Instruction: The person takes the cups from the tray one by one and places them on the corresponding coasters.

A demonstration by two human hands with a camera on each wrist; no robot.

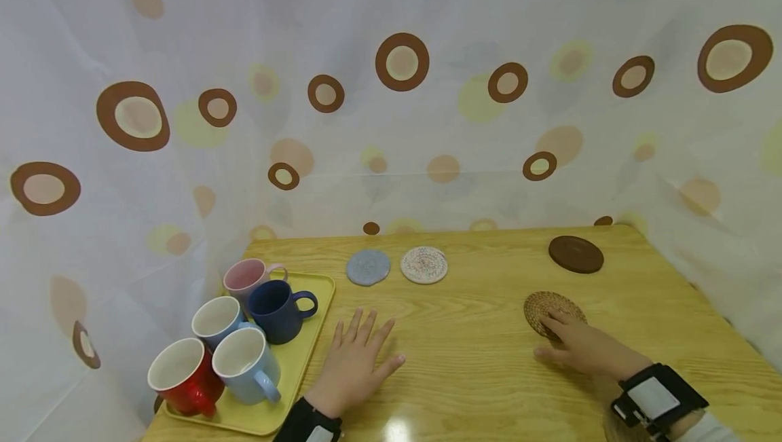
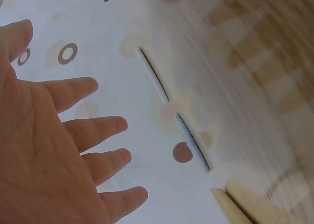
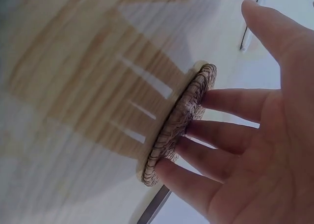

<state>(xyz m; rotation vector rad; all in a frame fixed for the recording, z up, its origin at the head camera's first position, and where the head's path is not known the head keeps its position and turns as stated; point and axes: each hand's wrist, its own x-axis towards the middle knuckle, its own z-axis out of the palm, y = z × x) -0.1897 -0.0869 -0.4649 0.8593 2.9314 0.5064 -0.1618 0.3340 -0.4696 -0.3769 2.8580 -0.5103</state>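
Note:
My right hand (image 1: 580, 347) reaches over a round woven wicker coaster (image 1: 544, 306) on the table. In the right wrist view its fingertips (image 3: 169, 171) rest on the top of that coaster (image 3: 179, 123), fingers fairly straight and thumb held apart. My left hand (image 1: 354, 367) is held palm down with fingers spread and holds nothing. It is nearest to the yellow tray (image 1: 308, 354). On that tray stand a red mug (image 1: 186, 377), light blue mugs (image 1: 247, 371), a dark blue mug (image 1: 277, 313) and a pink mug (image 1: 247, 275).
Beyond the left hand lie a grey-blue coaster (image 1: 368, 267) and a speckled white coaster (image 1: 424, 265), side by side. A dark brown round coaster (image 1: 576, 254) lies at the far right. Patterned curtain (image 1: 403, 130) hangs behind the wooden table (image 1: 464, 367) and on both sides.

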